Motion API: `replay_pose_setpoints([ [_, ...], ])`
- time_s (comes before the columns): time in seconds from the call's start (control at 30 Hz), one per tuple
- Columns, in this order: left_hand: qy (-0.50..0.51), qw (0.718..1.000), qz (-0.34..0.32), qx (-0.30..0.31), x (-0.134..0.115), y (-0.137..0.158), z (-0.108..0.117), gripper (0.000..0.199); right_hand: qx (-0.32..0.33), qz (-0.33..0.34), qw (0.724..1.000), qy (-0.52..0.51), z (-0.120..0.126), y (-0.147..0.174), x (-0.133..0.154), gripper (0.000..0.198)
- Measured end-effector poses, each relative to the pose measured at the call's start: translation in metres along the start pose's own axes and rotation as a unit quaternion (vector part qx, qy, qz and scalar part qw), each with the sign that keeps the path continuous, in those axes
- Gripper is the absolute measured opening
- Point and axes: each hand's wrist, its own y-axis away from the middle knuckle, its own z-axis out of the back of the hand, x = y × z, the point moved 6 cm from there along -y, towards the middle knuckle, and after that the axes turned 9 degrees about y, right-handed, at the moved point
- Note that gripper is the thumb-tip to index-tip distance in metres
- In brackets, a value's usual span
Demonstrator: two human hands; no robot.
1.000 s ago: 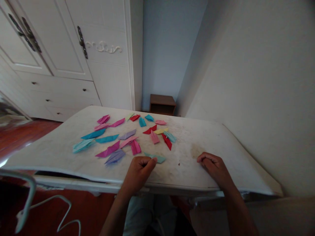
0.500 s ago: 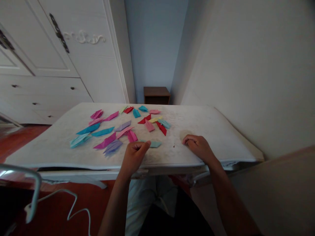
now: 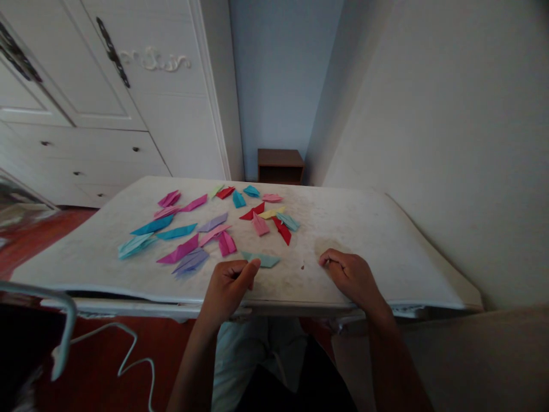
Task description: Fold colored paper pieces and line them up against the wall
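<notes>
My left hand (image 3: 231,286) rests as a loose fist near the table's front edge, thumb on top, with nothing seen in it. Just beyond its thumb lies a pale green folded paper piece (image 3: 266,261), partly hidden by the hand. My right hand (image 3: 345,273) is also curled into a fist on the tabletop, further right, and nothing shows in it. Several other folded paper pieces lie to the left and beyond, among them a magenta one (image 3: 179,250), a purple one (image 3: 191,260), a red one (image 3: 282,231) and a blue one (image 3: 176,231).
The white table (image 3: 386,252) has stains on its top. A white wardrobe (image 3: 171,131) stands behind on the left, and a small brown cabinet (image 3: 281,156) at the back. A pale wall (image 3: 450,143) borders the right. A white cable (image 3: 131,355) lies on the red floor.
The head view has shifted slightly, so the table appears a little lower at the front. Both fists and the paper pieces keep their places on the table.
</notes>
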Motion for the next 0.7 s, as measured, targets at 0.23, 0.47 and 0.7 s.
replay_pose_setpoints([
  [0.23,-0.023,1.000,-0.001,-0.006,0.003,0.003,-0.001,0.045,-0.010,0.036,0.999,0.009,-0.001,0.003,-0.002,0.032],
  [0.47,-0.020,0.990,0.020,-0.135,0.012,0.010,0.003,0.034,-0.008,0.054,0.998,0.021,-0.004,0.005,-0.006,0.034],
  [0.7,-0.229,0.959,0.072,-0.151,0.004,0.009,0.009,0.048,-0.011,0.057,0.998,0.024,-0.005,0.005,-0.009,0.033],
])
